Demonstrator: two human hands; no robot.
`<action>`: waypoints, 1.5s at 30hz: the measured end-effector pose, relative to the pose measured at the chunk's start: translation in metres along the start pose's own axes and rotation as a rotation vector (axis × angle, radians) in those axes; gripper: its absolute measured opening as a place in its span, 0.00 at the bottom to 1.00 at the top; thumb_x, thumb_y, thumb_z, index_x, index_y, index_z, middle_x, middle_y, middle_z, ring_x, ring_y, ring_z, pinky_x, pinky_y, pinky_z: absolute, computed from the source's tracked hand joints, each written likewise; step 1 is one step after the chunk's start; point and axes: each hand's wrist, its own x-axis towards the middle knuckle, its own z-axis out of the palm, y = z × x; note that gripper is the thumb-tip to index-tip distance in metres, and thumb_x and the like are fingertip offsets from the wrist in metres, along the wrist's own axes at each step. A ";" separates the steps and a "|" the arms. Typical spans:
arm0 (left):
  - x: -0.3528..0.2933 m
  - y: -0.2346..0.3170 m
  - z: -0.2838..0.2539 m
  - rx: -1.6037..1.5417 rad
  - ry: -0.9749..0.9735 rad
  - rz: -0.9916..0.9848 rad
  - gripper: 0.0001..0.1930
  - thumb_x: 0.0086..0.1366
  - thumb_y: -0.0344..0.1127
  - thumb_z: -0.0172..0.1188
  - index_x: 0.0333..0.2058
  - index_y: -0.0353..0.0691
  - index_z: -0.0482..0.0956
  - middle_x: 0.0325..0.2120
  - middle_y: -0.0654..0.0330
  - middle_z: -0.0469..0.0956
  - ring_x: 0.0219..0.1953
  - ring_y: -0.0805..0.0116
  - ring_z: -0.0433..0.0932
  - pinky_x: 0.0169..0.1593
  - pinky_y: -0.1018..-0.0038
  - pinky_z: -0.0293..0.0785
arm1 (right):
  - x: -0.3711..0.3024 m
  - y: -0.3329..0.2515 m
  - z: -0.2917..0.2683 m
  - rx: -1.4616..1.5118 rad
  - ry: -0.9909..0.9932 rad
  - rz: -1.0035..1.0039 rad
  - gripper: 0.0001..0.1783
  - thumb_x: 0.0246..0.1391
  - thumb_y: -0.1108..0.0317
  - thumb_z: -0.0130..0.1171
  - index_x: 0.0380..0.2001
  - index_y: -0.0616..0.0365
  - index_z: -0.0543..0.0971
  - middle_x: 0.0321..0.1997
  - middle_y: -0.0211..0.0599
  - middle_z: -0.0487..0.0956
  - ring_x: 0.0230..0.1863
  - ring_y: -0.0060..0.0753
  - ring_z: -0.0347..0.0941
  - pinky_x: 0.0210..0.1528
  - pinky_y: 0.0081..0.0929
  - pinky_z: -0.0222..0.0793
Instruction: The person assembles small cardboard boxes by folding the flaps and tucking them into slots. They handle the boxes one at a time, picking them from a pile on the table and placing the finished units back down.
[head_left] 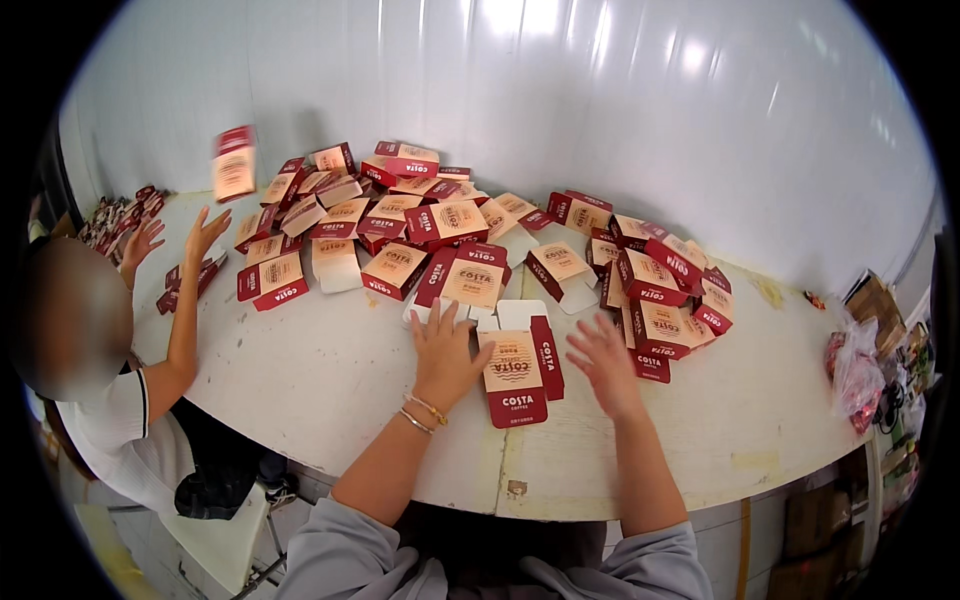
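My left grip (pixel 447 355), fingers spread, is resting at the left side of the unfolded carton (pixel 514 372), apparently steadying it inward of the near edge of the counter (pixel 750 410), while my right grip (pixel 605 367), fingers apart, is hovering empty.

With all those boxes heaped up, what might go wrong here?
The blurred airborne box above the co-worker's hands might knock others loose when landing. The untidy right-hand heap could slide toward the person's right hand. The open-flapped carton beside the left hand may get bumped.
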 end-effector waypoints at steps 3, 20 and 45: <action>-0.004 0.017 -0.007 -0.041 -0.012 0.008 0.20 0.67 0.48 0.66 0.45 0.34 0.85 0.63 0.45 0.72 0.70 0.42 0.61 0.73 0.42 0.48 | -0.003 0.040 0.009 -0.652 0.034 -0.006 0.48 0.64 0.65 0.67 0.78 0.60 0.50 0.73 0.58 0.68 0.72 0.48 0.69 0.69 0.43 0.70; -0.022 0.009 0.033 -0.566 -0.139 -0.288 0.30 0.68 0.40 0.66 0.63 0.33 0.68 0.65 0.44 0.62 0.64 0.50 0.66 0.67 0.55 0.67 | -0.010 0.019 0.017 0.041 0.082 0.422 0.43 0.62 0.74 0.67 0.73 0.60 0.55 0.64 0.53 0.75 0.58 0.42 0.78 0.53 0.36 0.81; -0.018 0.056 -0.010 -1.513 -0.647 -0.291 0.24 0.85 0.42 0.43 0.69 0.32 0.64 0.61 0.58 0.76 0.60 0.73 0.76 0.64 0.72 0.74 | -0.014 0.017 0.025 -0.448 0.071 -0.200 0.15 0.63 0.68 0.66 0.52 0.55 0.77 0.50 0.38 0.71 0.50 0.33 0.69 0.57 0.27 0.67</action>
